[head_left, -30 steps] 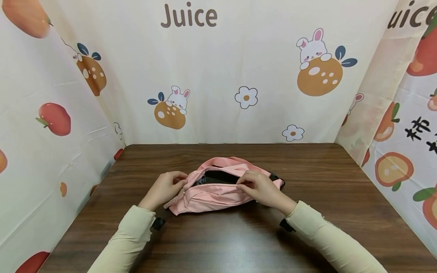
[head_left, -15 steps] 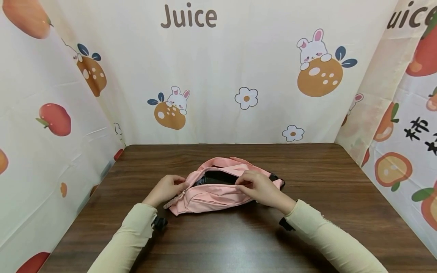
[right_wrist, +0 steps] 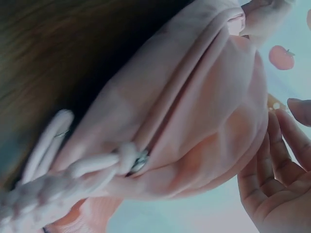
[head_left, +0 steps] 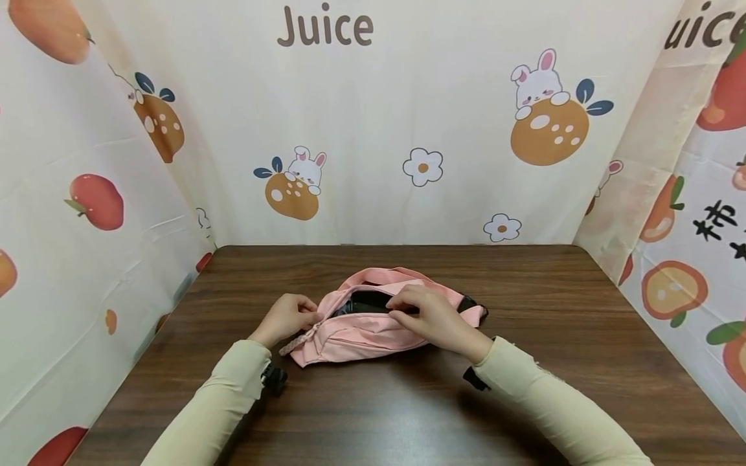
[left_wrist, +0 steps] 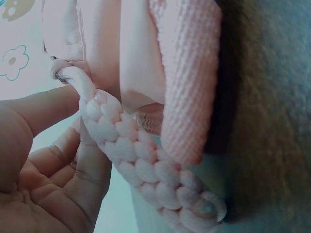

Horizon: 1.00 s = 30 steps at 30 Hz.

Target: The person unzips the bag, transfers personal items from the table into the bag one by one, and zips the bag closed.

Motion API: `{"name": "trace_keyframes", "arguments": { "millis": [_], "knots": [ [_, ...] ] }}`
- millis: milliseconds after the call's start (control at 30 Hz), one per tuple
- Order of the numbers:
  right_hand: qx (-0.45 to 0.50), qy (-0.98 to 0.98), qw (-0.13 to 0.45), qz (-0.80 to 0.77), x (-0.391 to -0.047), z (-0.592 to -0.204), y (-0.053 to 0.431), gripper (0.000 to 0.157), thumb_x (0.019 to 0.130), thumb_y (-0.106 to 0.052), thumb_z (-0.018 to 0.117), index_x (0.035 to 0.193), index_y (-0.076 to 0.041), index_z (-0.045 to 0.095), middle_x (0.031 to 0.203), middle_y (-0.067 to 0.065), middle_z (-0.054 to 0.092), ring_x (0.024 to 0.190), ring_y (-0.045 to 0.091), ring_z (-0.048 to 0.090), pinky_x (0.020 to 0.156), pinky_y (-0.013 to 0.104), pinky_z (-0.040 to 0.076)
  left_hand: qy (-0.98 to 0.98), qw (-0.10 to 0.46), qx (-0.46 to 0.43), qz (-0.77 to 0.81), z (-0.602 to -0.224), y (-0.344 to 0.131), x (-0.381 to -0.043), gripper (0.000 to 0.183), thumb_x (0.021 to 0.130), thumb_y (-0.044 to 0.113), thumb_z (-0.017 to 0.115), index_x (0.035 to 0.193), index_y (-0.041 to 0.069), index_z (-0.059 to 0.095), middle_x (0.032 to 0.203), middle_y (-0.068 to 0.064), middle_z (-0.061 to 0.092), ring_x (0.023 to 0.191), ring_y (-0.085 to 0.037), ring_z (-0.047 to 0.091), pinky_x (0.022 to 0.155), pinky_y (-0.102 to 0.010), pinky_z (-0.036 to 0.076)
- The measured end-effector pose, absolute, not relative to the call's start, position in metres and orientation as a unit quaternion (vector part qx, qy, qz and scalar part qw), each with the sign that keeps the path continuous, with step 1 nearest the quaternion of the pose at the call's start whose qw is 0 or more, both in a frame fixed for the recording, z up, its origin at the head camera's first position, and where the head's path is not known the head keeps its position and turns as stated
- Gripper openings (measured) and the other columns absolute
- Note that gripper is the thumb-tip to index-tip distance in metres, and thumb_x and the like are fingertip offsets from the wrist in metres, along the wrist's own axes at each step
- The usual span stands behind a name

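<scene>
A pink waist bag lies on the table, its main zipper undone. Inside the gaping mouth shows a dark, glossy black thing, partly covered by fabric and my right hand. My left hand pinches the bag's left end, close to where a braided zipper pull hangs down; its fingertips are partly hidden behind the cord in the left wrist view. My right hand is over the right part of the opening, thumb and forefinger apart. In the right wrist view its fingers lie loosely along the bag's rim.
The bag's pink strap loops behind it, with a black buckle part at the right end. A brown wooden table carries everything. Printed fruit curtains stand along the back and both sides.
My right hand has shifted left along the bag's front rim and over the mouth, covering more of the black thing. The left hand stays at the bag's left end.
</scene>
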State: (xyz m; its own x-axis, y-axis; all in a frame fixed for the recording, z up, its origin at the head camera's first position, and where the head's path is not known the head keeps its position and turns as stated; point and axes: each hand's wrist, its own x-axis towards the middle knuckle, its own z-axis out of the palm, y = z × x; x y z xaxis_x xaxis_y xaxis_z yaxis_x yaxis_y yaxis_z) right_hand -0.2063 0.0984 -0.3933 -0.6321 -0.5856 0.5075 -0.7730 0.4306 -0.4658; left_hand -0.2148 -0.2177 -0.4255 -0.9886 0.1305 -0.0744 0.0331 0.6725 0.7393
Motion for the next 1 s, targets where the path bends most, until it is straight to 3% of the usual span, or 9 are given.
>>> {"name": "trace_keyframes", "arguments": {
  "millis": [333,700,1000],
  "knots": [
    [0.462,-0.81,0.173,0.318,-0.205,-0.38,0.067,0.009,0.087,-0.014,0.072,0.096,-0.012,0.074,0.092,-0.002,0.073,0.087,0.006,0.066,0.079,0.022,0.053,0.882,0.075,0.021,0.464,-0.429,-0.221,-0.216,0.016,0.088,0.011,0.071,0.094,-0.003,0.072,0.076,-0.005,0.07,0.062,-0.009,0.065,0.064,-0.028,0.056],
    [0.453,-0.839,0.092,0.287,-0.206,-0.376,0.028,0.016,0.091,-0.02,0.068,0.106,-0.017,0.073,0.104,-0.003,0.07,0.098,0.01,0.064,0.086,0.023,0.051,0.842,0.111,0.002,0.527,-0.433,-0.227,-0.219,0.023,0.09,0.012,0.07,0.102,-0.007,0.07,0.083,-0.004,0.068,0.069,-0.008,0.065,0.068,-0.026,0.058],
    [0.478,-0.845,0.11,0.212,-0.206,-0.382,-0.003,0.019,0.089,-0.021,0.068,0.106,-0.015,0.073,0.104,-0.005,0.07,0.097,0.009,0.064,0.087,0.024,0.05,0.835,0.132,0.004,0.535,-0.435,-0.23,-0.221,0.022,0.093,0.014,0.066,0.104,-0.005,0.068,0.082,-0.001,0.066,0.071,-0.008,0.064,0.068,-0.025,0.057]
  ]
}}
